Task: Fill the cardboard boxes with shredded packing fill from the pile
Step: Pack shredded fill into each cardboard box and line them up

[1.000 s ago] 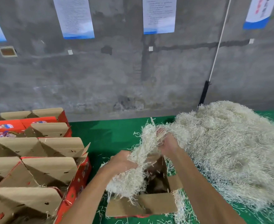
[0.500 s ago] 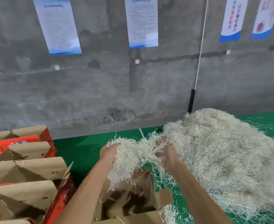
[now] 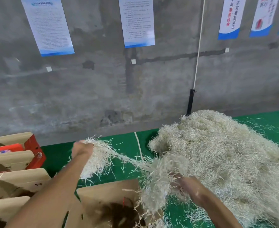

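Observation:
A big pale pile of shredded packing fill (image 3: 226,155) lies on the green table at the right. My left hand (image 3: 81,149) is raised and grips a clump of shredded fill (image 3: 96,160) that hangs below it. My right hand (image 3: 183,182) grips a second clump (image 3: 158,183) at the pile's near edge. A thin strand of fill stretches between the two clumps. An open cardboard box (image 3: 109,193) stands beneath my arms, its inside dark.
Several open red-and-brown cardboard boxes (image 3: 15,163) stand in a row at the left. The green table (image 3: 127,147) runs back to a grey concrete wall with hanging posters. A white cord (image 3: 199,46) hangs down the wall behind the pile.
My hands have pulled apart: the left moved up and left with its clump, the right dropped lower and right. The fill between them has stretched to a thin strand.

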Demonstrator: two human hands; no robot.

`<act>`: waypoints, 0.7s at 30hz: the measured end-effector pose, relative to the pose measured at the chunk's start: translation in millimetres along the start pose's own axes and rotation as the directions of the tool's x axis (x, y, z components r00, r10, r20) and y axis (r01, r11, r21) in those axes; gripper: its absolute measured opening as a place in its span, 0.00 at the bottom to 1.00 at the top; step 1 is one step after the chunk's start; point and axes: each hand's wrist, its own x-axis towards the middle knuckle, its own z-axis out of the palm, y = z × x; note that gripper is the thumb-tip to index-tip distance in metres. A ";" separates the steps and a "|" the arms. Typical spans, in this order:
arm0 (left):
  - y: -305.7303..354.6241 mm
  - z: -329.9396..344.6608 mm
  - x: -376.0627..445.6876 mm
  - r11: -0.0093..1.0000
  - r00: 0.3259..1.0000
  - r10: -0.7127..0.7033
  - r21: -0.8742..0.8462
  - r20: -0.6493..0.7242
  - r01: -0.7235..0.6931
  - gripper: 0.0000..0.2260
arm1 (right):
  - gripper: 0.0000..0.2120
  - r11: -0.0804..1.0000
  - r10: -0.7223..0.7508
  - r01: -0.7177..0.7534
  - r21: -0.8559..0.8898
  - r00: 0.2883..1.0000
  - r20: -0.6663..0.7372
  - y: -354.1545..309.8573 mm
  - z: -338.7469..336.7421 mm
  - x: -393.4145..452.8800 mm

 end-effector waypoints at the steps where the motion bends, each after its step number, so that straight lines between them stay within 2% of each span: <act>1: -1.8 1.3 2.6 1.000 1.000 0.018 -0.001 0.007 -0.018 0.26 | 0.11 0.997 0.016 -0.007 0.078 0.994 -0.107 7.4 -12.1 8.6; 2: -3.1 5.7 1.2 0.999 0.999 0.036 0.001 0.015 -0.036 0.27 | 0.13 1.000 0.002 0.004 0.030 0.982 -0.187 15.3 -21.1 15.1; 4: -3.1 18.5 -6.9 0.999 0.999 0.046 0.008 0.028 -0.047 0.25 | 0.20 0.999 -0.043 0.038 -0.027 0.969 -0.242 25.7 -30.1 25.6; 7: -1.9 38.7 -27.1 0.997 0.998 0.007 -0.073 0.059 -0.003 0.28 | 0.20 0.989 -0.141 0.130 -0.064 0.969 -0.202 28.2 -26.4 33.2; 10: 6.4 63.3 -41.0 0.964 0.994 -0.047 -0.255 0.095 0.070 0.31 | 0.22 0.987 -0.157 0.148 -0.068 0.973 -0.167 28.0 -28.9 46.6; 13: 20.8 87.0 -50.8 0.909 0.977 -0.127 -0.373 0.174 0.185 0.32 | 0.18 0.995 -0.103 0.102 -0.019 0.985 -0.135 32.4 -49.0 51.2; 15: 30.3 98.4 -57.9 0.874 0.955 -0.151 -0.417 0.256 0.250 0.29 | 0.19 0.996 -0.086 0.081 -0.028 0.969 -0.230 30.6 -73.0 56.7; 16: 33.5 104.1 -60.9 0.867 0.943 -0.150 -0.419 0.296 0.269 0.27 | 0.16 0.996 -0.093 0.093 -0.011 0.958 -0.271 24.7 -88.1 57.8; 18: 38.5 116.2 -67.3 0.865 0.930 -0.144 -0.415 0.337 0.284 0.24 | 0.13 0.994 -0.089 0.106 0.018 0.904 -0.419 6.9 -118.8 59.9; 20: 43.2 127.2 -73.4 0.867 0.930 -0.136 -0.412 0.342 0.279 0.21 | 0.27 0.975 -0.127 0.210 0.078 0.804 -0.581 -7.2 -151.3 62.7; 21: 43.9 133.6 -76.5 0.859 0.922 -0.148 -0.416 0.357 0.299 0.20 | 0.32 0.955 -0.137 0.264 0.134 0.794 -0.593 -13.6 -166.3 63.1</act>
